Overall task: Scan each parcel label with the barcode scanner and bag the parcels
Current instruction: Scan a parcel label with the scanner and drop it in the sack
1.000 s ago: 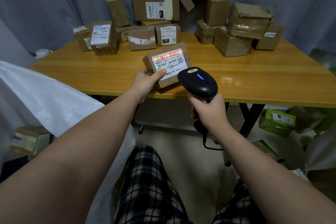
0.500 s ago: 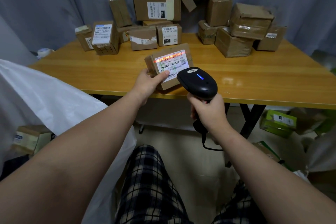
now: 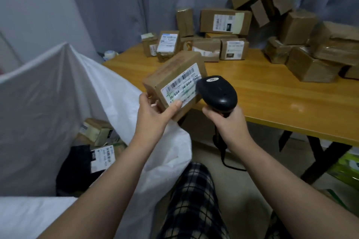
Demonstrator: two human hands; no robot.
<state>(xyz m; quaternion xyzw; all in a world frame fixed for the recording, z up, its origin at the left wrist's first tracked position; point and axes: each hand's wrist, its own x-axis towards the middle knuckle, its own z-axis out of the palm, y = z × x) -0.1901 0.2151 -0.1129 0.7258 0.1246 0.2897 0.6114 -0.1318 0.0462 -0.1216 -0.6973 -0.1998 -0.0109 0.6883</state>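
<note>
My left hand [image 3: 155, 114] grips a brown cardboard parcel [image 3: 171, 72] with a white label reading J6-S04, held in the air over the table's near-left edge. My right hand [image 3: 227, 122] holds the black barcode scanner [image 3: 217, 93] by its handle, its head overlapping the label's right end; no red light shows on the label. A large white sack [image 3: 58, 93] stands open at the left, with several labelled parcels [image 3: 97, 132] inside. Many more cardboard parcels [image 3: 225, 21] are piled along the back of the wooden table [image 3: 272, 99].
Grey curtains hang behind the table. The scanner's cable [image 3: 229, 165] drops toward the floor. Green packages [image 3: 347, 169] lie under the table at the right. My legs in checked trousers are at the bottom centre. A small roll of tape [image 3: 109, 54] sits at the table's far-left corner.
The view has swung left toward the sack. The parcel has come off the table toward the sack, and the scanner's red beam is gone from the label.
</note>
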